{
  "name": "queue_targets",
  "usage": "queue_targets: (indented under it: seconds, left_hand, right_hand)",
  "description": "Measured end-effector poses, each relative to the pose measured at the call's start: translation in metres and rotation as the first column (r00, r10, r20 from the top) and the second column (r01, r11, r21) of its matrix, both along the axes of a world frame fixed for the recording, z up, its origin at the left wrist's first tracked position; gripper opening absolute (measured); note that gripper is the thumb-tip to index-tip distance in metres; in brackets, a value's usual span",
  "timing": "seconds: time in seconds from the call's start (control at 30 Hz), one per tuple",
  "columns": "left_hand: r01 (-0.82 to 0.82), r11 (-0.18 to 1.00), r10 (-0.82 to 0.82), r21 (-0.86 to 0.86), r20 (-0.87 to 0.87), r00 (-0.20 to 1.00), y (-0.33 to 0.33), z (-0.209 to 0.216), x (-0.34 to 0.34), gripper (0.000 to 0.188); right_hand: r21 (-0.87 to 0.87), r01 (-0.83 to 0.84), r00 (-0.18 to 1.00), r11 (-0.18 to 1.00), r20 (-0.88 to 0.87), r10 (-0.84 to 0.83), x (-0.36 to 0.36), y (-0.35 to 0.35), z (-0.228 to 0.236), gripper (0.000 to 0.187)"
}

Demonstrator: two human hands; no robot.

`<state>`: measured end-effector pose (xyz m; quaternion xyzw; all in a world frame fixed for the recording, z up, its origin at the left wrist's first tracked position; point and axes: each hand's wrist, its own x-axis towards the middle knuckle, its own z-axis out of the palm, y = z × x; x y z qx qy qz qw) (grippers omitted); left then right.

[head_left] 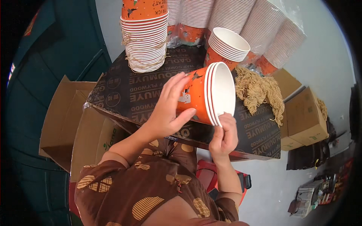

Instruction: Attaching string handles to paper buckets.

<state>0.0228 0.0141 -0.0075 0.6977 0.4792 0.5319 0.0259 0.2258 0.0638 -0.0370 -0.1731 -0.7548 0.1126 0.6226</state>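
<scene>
Tilted above the table's near side is a short nested stack of orange paper buckets [197, 95] with white rims, open ends turned to the right. My left hand [171, 107] cups the printed side, thumb below and fingers on top. At the lower rim my right hand [225, 135] pinches the edge, thumb inside the opening. Just behind stands another small stack of upright paper buckets [228, 45]. A tan bundle of twine loops [260, 90] lies to the right. A tall upside-down stack of buckets [147, 45], with twine pieces hanging along its rims, rises at the left.
The table [139, 94] has a dark printed plywood top. Along its back lean several plastic-wrapped bucket stacks [233, 15]. Open cardboard boxes [60, 113] stand on the left, and another cardboard box [307, 116] on the right. A red stool [206, 171] is below the table edge.
</scene>
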Motion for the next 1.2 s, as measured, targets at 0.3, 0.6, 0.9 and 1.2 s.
queue_targets:
  seconds: [0.3, 0.6, 0.9, 1.2]
  left_hand:
    - [-0.098, 0.993, 0.113, 0.066, -0.294, 0.949, 0.011, 0.015, 0.025, 0.072]
    - [-0.129, 0.986, 0.155, 0.109, -0.276, 0.949, 0.022, 0.011, 0.032, 0.067]
    - [-0.169, 0.976, 0.203, 0.141, -0.282, 0.938, 0.022, 0.009, 0.033, 0.068]
    - [-0.337, 0.934, 0.355, 0.115, -0.247, 0.902, 0.036, 0.014, 0.025, 0.064]
  right_hand:
    - [-0.311, -0.260, 0.947, 0.914, 0.104, 0.304, 0.001, -0.019, -0.021, 0.008]
    - [-0.270, -0.186, 0.939, 0.945, 0.232, 0.252, -0.002, -0.016, -0.016, 0.008]
    - [-0.010, -0.132, 0.976, 0.991, 0.175, 0.132, -0.002, -0.012, -0.014, 0.010]
    - [-0.014, 0.173, 0.971, 0.985, 0.171, -0.168, 0.035, -0.028, 0.001, 0.013]
